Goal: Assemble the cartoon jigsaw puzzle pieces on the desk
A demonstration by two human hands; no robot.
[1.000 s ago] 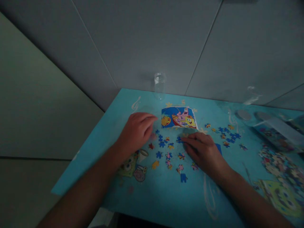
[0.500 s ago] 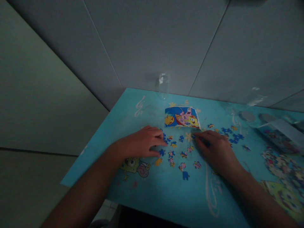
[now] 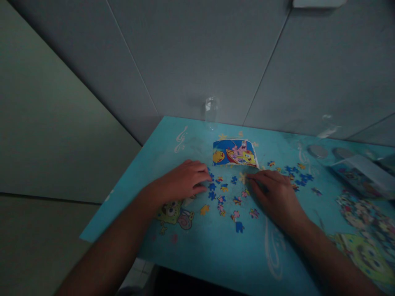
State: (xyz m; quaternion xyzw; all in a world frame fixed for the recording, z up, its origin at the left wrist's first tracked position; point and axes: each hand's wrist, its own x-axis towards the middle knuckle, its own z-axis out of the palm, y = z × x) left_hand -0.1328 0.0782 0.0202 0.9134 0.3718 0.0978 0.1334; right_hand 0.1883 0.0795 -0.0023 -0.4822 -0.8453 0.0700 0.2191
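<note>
My left hand (image 3: 187,179) rests on the table with its thumb and fingers apart, at the left edge of the loose jigsaw puzzle pieces. Close to its fingertips lie blue puzzle pieces (image 3: 212,187). With thumb and forefinger pinched together, my right hand (image 3: 276,191) is at the right of the group; its fingers mostly hide the small puzzle piece between them. A picture card (image 3: 236,153) of cartoon figures in a boat lies just beyond both hands. More pieces are scattered between the hands, among them a yellow piece (image 3: 204,209) and a blue one (image 3: 240,227) nearer me.
The turquoise table (image 3: 191,263) has printed cartoons and meets a grey wall. A clear plastic container (image 3: 211,114) stands at the back. To the right are more blue pieces (image 3: 304,179), a round lid (image 3: 317,151), a translucent box (image 3: 361,176) and a heap of pieces (image 3: 364,213).
My left fingers have drawn back a little to the left, uncovering blue pieces. The right hand stays pinched in nearly the same place. The view has shifted slightly.
</note>
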